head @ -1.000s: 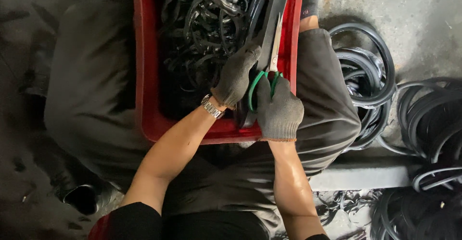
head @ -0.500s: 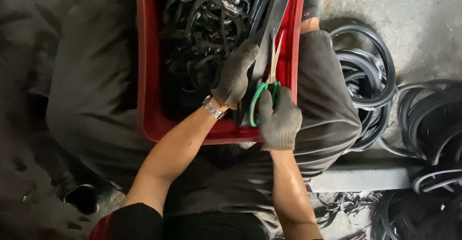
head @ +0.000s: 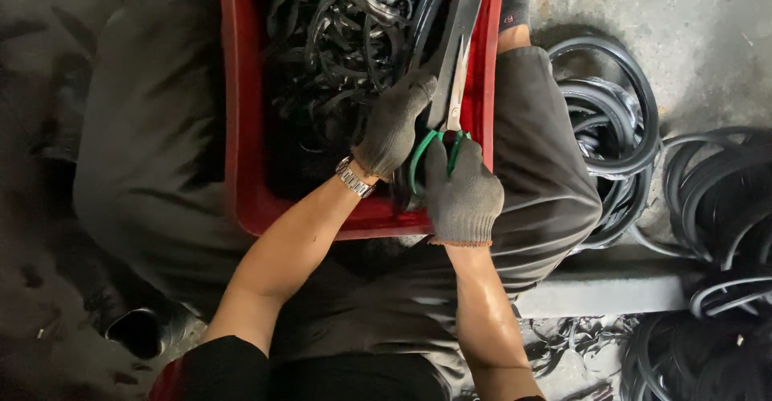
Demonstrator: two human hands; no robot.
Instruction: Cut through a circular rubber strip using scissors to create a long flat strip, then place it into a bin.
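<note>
— Hands?

— My right hand, gloved, is closed around the green-handled scissors; my left hand pinches a black rubber strip just beside the blades, over the red crate on my lap.

— Surroundings?

— Grey concrete floor, stained. Black rubber rings piled to my right; scraps fill the crate.

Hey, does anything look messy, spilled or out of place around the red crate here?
Nothing looks damaged or spilled. Black rubber rings lie in loose heaps on the concrete floor beside the red plastic crate, which holds tangled black strips.
</note>
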